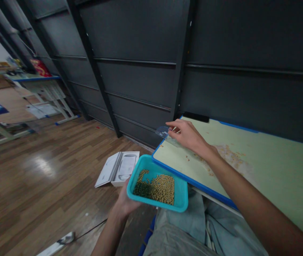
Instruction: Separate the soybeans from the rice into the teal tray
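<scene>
The left hand [126,202] holds a blue tray [181,199] from under its near side, with the fingers closed around the edge. The tray sits in the air just below the blue rim of the surface [274,167], over the person's lap. In the tray is a heap of small beans [158,188], yellow ones and a few dark green ones. The heap lies toward the low side of the tray, and the tray looks tipped a little. If it tips more, the beans could roll over the wall and drop on the wooden floor [47,177], where they would run far away. One hand alone under one side is not a very steady hold, so a small bump on the rim of the surface could shake some out. The right hand [187,135] is up at the far corner of the surface, with its fingers pinched on a thin clear plastic piece [163,132]. That piece hangs partly past the corner, so it could slip and fall to the floor. More loose beans [231,156] lie scattered on the surface near the right wrist. The arm could brush them and send them off the edge where the tray is not under them. A white open box [119,169] lies on the floor beside the tray, and falling beans might bounce into it or hide under it.
</scene>
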Tool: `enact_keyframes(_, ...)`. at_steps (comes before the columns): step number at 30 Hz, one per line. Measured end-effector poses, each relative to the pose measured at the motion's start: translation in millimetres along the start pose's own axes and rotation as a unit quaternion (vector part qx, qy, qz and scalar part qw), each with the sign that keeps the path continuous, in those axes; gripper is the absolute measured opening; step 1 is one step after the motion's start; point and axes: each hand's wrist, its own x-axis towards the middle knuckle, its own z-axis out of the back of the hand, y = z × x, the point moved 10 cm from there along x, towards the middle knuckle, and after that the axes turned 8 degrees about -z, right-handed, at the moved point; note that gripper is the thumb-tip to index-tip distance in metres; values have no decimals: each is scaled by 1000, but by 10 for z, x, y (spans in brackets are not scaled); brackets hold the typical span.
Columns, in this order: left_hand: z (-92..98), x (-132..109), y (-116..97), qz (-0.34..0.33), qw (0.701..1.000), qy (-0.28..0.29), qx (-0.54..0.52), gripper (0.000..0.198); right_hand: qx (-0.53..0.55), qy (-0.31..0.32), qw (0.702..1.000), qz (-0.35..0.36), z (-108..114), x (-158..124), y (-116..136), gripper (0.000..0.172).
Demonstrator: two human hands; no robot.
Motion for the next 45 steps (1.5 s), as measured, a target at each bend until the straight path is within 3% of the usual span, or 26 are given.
enact_keyframes(4,213,-40,-184,-24,999,-31,-9,33,11,14,1000,20,-179,132,52,26)
enact_keyframes(8,302,-85,-449,-66,997,-43,-12,30,25,21,999,27,-262,163,118,23)
enact_keyframes(10,285,-83,-564,-107,993,-53,-11,29,39,28,998,28,-281,149,152,24)
enact_keyframes(13,206,-84,-725,-225,970,-77,-45,28,71,41,997,18,-293,118,176,26)
enact_keyframes(15,85,-43,-644,-236,966,-68,-82,32,83,43,996,12,-293,97,193,26)
enact_keyframes(18,61,-44,-546,-275,946,-125,-115,32,85,44,995,18,-291,70,235,27)
enact_keyframes(22,-58,-16,-436,-278,944,-112,-137,29,79,48,996,22,-302,56,273,27)
enact_keyframes(31,-43,-65,-370,-279,937,-148,-151,32,138,53,989,26,-342,72,320,25)
enact_keyframes(45,-10,-69,-330,-286,935,-147,-151,29,14,25,999,-26,-83,-89,304,26)
